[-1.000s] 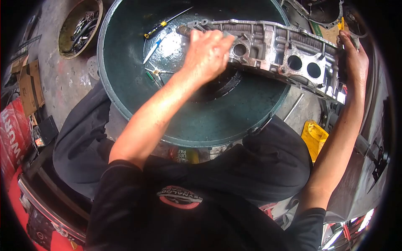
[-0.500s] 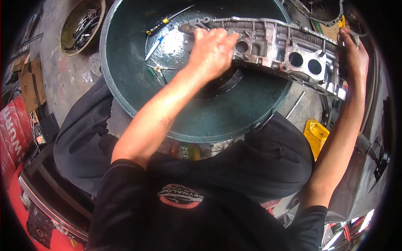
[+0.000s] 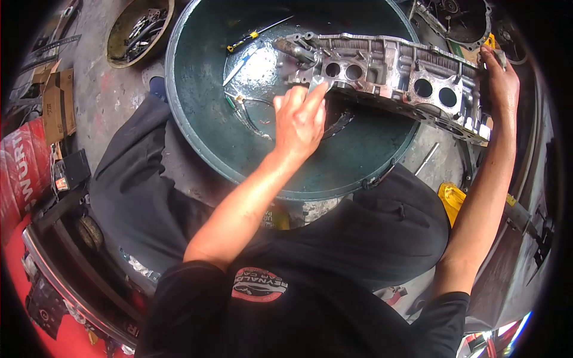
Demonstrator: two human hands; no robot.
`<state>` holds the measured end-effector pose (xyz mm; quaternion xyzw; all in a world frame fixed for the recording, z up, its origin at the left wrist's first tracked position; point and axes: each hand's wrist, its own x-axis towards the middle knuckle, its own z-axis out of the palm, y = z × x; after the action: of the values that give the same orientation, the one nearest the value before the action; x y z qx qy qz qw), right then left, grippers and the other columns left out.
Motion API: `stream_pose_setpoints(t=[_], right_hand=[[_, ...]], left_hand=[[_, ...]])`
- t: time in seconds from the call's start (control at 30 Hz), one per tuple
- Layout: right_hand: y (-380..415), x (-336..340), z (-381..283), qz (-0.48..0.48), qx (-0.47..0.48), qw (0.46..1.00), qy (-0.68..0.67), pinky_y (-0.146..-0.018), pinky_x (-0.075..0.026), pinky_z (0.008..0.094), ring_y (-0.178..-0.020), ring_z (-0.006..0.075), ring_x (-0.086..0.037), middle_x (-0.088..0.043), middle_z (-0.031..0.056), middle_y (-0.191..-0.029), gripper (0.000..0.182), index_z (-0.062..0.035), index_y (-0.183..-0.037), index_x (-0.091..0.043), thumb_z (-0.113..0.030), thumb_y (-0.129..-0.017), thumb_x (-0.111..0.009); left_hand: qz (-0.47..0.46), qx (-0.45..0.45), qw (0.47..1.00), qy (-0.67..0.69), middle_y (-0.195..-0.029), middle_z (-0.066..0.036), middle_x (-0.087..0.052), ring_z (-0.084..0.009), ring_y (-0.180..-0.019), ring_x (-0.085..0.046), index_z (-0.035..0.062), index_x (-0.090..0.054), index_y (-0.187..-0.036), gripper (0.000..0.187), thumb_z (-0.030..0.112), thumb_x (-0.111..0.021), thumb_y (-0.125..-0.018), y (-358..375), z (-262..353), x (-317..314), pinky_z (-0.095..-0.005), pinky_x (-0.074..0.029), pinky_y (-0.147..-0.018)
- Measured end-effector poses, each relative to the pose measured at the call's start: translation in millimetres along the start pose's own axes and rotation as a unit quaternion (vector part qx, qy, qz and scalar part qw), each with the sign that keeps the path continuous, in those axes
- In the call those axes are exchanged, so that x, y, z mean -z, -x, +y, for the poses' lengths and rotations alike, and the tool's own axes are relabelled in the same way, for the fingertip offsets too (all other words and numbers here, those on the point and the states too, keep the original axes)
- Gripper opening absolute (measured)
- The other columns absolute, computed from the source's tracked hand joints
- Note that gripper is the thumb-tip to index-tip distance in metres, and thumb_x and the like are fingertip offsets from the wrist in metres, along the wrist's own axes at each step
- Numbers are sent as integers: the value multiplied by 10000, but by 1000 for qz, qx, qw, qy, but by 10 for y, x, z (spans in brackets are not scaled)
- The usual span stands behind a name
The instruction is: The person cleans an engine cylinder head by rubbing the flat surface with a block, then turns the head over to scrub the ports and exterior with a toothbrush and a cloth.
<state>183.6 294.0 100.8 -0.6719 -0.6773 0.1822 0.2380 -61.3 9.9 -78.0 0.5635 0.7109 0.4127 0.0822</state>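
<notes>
A metal engine cylinder head (image 3: pixel 382 74) with round ports lies across the right side of a large dark green tub (image 3: pixel 262 176), its right end past the rim. My right hand (image 3: pixel 502 80) is closed on that right end, thumb on top. Close to the left ports, my left hand (image 3: pixel 300 122) pinches a small flat grey piece (image 3: pixel 317 83), too small to name, just below the head's near edge. Inside the tub lie a yellow-and-black screwdriver (image 3: pixel 243 42), a thin blue-and-white tool (image 3: pixel 240 64) and a green-handled tool (image 3: pixel 239 102).
A round bin (image 3: pixel 141 30) of metal parts stands at the upper left. Cardboard (image 3: pixel 59 107) and a red Wurth item (image 3: pixel 27 170) are at the left. A metal housing (image 3: pixel 471 21) sits upper right, with a yellow item (image 3: pixel 452 200) and a metal rod (image 3: pixel 427 158) lower down.
My left hand has moved down and off the top of the cylinder head's left end, uncovering another port. The view has shifted slightly. My right hand stays on the right end.
</notes>
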Motion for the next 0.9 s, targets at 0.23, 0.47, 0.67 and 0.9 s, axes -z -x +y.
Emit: stream_pose_setpoints(t=[0.23, 0.47, 0.67, 0.9], right_hand=[[155, -18, -157, 25, -27, 999, 19, -564, -444, 275, -616, 96, -577, -664, 23, -786, 324, -128, -1116, -743, -346, -877, -729], [166, -19, -218, 34, -50, 998, 14, -521, -425, 276, -572, 92, -558, -631, 18, -701, 312, -122, -1106, -738, -346, -890, -723], [199, -52, -207, 48, -37, 998, -12, -506, -421, 252, -562, 81, -553, -654, 32, -768, 299, -126, -1113, -750, -330, -898, -715], [211, -20, -245, 26, -82, 996, -15, -504, -431, 255, -558, 90, -557, -644, 27, -742, 293, -125, -1116, -747, -317, -896, -722]], left_hand=[[-10, -122, 992, -13, -896, -49, -550, -242, -882, -558, 154, -672, -1236, 458, 61, -675, -787, -141, -96, -343, -415, -354, -803], [-28, -170, 985, 12, -909, -35, -551, -225, -889, -546, 158, -676, -1197, 410, 78, -679, -795, -229, -155, -273, -417, -339, -806], [-71, -198, 978, 3, -989, -61, -588, -251, -961, -559, 148, -630, -1243, 478, 116, -692, -769, -419, -195, -282, -449, -360, -825], [-112, -241, 964, -11, -1042, -65, -602, -240, -1000, -569, 155, -642, -1247, 431, 122, -647, -817, -539, -273, -166, -457, -369, -854]])
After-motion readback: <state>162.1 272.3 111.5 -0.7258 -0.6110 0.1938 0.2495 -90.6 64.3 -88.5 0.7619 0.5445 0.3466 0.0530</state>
